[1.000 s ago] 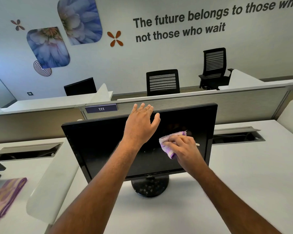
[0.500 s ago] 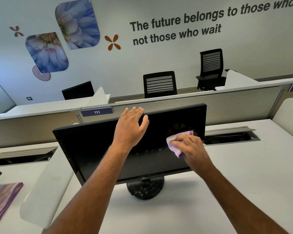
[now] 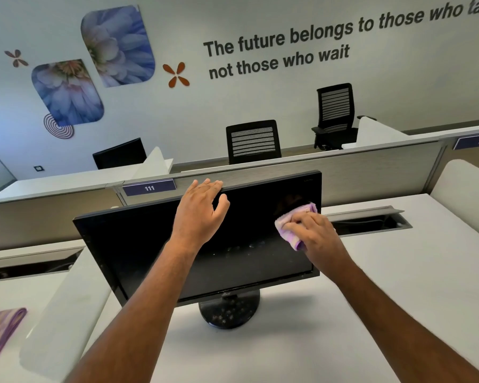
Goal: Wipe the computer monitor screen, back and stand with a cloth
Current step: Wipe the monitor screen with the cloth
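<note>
Purple-striped fabric, a spare folded cloth point(image 3: 0, 331), lies at the far left on the neighbouring desk point(image 3: 415, 286) section, well apart from the work. It plays no part in the current step.

The monitor point(image 3: 138, 252) stands on its round black stand point(image 3: 229, 310) in front of me, the screen dark and tilted back. My left hand point(image 3: 198, 214) rests at the top edge of the monitor, fingers straight and slightly spread, thumb out toward the screen; it holds nothing and steadies the panel. Pale smudges point(image 3: 238, 248) show on the lower middle of the screen, and light specks dot the stand.

My right hand point(image 3: 315, 233) presses a small lilac cloth point(image 3: 292, 223) flat against the upper right part of the screen, fingers curled over it, close to the right bezel.

Step in hand, as I judge it: wiping the screen face; the back and stand appear not yet treated.

Next move calls for:
1. Keep the left hand braced on the top edge so the panel does not rock.
2. Draw the cloth down and leftward across the smudged lower band with even pressure.
3. Avoid pushing hard near the bezel, since the stand is narrow and the monitor could swivel or tip.
</note>
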### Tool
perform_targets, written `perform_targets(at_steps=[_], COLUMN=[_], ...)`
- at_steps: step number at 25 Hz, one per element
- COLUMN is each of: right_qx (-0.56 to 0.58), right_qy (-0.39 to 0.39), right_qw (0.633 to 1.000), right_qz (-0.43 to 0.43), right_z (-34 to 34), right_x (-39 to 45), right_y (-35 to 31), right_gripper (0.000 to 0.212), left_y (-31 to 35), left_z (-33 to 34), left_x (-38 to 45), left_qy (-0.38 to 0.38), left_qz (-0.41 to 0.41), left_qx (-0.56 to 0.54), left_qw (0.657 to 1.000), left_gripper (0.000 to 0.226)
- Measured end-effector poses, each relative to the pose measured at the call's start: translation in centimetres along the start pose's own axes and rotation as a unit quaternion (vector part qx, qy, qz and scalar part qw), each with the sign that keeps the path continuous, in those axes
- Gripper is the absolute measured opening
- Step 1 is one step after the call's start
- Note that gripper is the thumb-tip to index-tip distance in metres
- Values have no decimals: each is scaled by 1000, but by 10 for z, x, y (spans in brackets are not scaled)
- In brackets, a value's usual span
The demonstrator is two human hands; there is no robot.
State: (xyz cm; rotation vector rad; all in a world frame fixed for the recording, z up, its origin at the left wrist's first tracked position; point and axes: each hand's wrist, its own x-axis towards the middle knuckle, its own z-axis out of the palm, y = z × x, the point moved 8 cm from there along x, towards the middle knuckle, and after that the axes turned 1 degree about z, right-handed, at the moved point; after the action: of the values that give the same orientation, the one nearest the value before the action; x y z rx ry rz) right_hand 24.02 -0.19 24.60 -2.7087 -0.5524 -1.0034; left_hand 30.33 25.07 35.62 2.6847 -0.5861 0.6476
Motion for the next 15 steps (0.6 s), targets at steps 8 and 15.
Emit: perform_targets(at_steps=[8, 15], right_qx=[9, 5], right_qy=[47, 22], right_qw=[997, 997], right_qz=[55, 69], right_z=[-34, 2], right_x=[28, -12], right_y=[15, 17], right_gripper=[41, 45], left_y=[0, -2], left_z=[-1, 2], left_x=[0, 4], left_qy=[6, -2], left_qz=[-2, 1], left_qx=[-8, -12], left_qw=[1000, 1000], left_gripper=[67, 62])
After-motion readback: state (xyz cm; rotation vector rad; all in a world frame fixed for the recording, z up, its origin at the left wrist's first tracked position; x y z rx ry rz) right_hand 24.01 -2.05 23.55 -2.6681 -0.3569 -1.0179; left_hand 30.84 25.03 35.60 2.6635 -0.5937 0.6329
